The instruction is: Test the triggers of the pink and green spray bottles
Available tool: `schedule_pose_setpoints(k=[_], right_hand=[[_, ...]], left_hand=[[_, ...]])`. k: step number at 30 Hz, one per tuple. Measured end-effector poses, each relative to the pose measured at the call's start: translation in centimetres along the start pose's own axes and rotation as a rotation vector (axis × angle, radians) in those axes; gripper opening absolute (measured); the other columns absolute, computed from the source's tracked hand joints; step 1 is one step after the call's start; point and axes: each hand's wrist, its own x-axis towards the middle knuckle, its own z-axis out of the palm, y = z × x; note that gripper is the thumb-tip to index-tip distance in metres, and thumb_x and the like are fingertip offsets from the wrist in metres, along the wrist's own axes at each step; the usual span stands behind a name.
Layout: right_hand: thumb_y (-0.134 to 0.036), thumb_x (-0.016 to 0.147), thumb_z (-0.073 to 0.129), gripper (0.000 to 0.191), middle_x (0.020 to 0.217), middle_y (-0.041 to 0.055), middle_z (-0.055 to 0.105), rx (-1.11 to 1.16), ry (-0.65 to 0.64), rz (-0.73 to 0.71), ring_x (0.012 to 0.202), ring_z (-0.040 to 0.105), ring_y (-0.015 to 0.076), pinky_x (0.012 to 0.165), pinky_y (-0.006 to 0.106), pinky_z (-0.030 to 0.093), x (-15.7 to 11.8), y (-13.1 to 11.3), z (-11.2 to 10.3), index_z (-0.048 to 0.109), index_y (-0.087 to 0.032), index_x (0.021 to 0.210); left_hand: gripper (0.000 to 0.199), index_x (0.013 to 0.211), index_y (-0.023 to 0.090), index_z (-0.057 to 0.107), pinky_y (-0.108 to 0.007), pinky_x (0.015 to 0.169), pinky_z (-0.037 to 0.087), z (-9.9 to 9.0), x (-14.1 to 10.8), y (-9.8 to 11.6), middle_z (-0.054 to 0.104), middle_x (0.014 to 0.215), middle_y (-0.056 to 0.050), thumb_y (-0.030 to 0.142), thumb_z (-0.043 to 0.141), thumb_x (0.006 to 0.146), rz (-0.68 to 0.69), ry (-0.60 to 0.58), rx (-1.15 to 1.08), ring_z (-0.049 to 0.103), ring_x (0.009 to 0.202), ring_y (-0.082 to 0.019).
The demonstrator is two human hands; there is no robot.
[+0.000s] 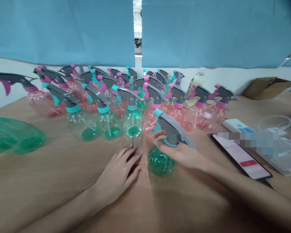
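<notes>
My right hand (176, 150) is wrapped round the neck of a green spray bottle (162, 161), whose grey and teal head (171, 127) points up and to the left. The bottle is upright, low over the table or on it; which one I cannot tell. My left hand (122, 166) lies palm down on the wooden table (87, 174) to the left of that bottle, fingers apart and nothing in them. Just beyond my hands stand clear green bottles with teal collars, one of them (133, 124) directly behind my left fingertips.
Several pink and green spray bottles (155, 113) stand in rows at the back. Another green bottle (19, 136) is at the left edge. On the right are a phone (241, 157), a white box (239, 126), clear plastic pieces (288, 149) and a brown paper bag (264, 88).
</notes>
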Motion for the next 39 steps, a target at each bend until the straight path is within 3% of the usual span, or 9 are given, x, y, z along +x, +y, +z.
schedule_pose_setpoints(k=[6, 13, 18, 22, 26, 34, 39], right_hand=[[-0.015, 0.071, 0.051, 0.021, 0.084, -0.0017, 0.06, -0.011, 0.032, 0.005, 0.075, 0.064, 0.0143, 0.071, 0.028, 0.055, -0.2, -0.1, 0.0, 0.049, -0.025, 0.089], [-0.017, 0.072, 0.053, 0.016, 0.09, -0.0003, 0.066, -0.064, 0.048, 0.044, 0.077, 0.065, 0.0159, 0.072, 0.031, 0.055, -0.3, -0.2, 0.0, 0.051, -0.025, 0.086], [-0.016, 0.071, 0.052, 0.031, 0.084, -0.0013, 0.066, -0.076, 0.016, 0.01, 0.075, 0.066, 0.0179, 0.068, 0.032, 0.057, -0.3, 0.4, -0.1, 0.052, -0.027, 0.1], [-0.014, 0.073, 0.051, 0.048, 0.105, 0.0008, 0.067, -0.06, -0.022, -0.014, 0.088, 0.067, 0.0191, 0.077, 0.033, 0.057, -0.4, 1.0, -0.2, 0.046, -0.028, 0.118], [-0.012, 0.074, 0.052, 0.046, 0.122, 0.0029, 0.061, -0.051, -0.02, -0.009, 0.092, 0.066, 0.0185, 0.081, 0.034, 0.056, -0.5, 1.0, -0.1, 0.046, -0.027, 0.117], [-0.017, 0.076, 0.053, 0.016, 0.105, 0.0023, 0.066, -0.086, 0.022, -0.04, 0.093, 0.065, 0.02, 0.086, 0.038, 0.055, -0.3, 0.7, 0.2, 0.056, -0.024, 0.09], [-0.027, 0.078, 0.058, 0.041, 0.093, 0.0029, 0.068, -0.027, 0.032, 0.026, 0.088, 0.068, 0.0213, 0.081, 0.038, 0.058, -0.5, 1.1, 0.3, 0.048, -0.026, 0.118]], left_hand=[[0.04, 0.132, 0.016, 0.049, -0.046, 0.1, 0.039, 0.0, 0.1, 0.0, 0.052, 0.132, -0.012, 0.034, 0.042, 0.097, 0.0, 0.0, 0.006, 0.042, 0.125, -0.027], [0.039, 0.132, 0.018, 0.048, -0.046, 0.1, 0.038, 0.1, 0.0, -0.1, 0.052, 0.131, -0.011, 0.034, 0.041, 0.097, 0.003, 0.008, -0.006, 0.042, 0.125, -0.027], [0.039, 0.132, 0.018, 0.048, -0.046, 0.1, 0.038, 0.1, 0.1, -0.1, 0.053, 0.131, -0.012, 0.034, 0.042, 0.097, -0.001, 0.006, -0.006, 0.042, 0.125, -0.027], [0.039, 0.132, 0.017, 0.049, -0.046, 0.101, 0.038, 0.0, 0.0, -0.1, 0.052, 0.131, -0.012, 0.034, 0.042, 0.097, -0.007, -0.005, 0.002, 0.041, 0.126, -0.027], [0.04, 0.133, 0.017, 0.048, -0.045, 0.101, 0.037, 0.0, 0.0, 0.0, 0.052, 0.132, -0.012, 0.034, 0.042, 0.097, -0.01, -0.008, -0.009, 0.041, 0.126, -0.027], [0.039, 0.132, 0.017, 0.049, -0.046, 0.101, 0.037, 0.0, 0.0, 0.1, 0.051, 0.132, -0.012, 0.032, 0.043, 0.097, -0.011, -0.001, -0.003, 0.041, 0.126, -0.028], [0.038, 0.13, 0.016, 0.05, -0.047, 0.101, 0.037, -0.1, -0.1, 0.3, 0.053, 0.13, -0.013, 0.03, 0.045, 0.096, -0.026, -0.002, -0.03, 0.043, 0.124, -0.028]])
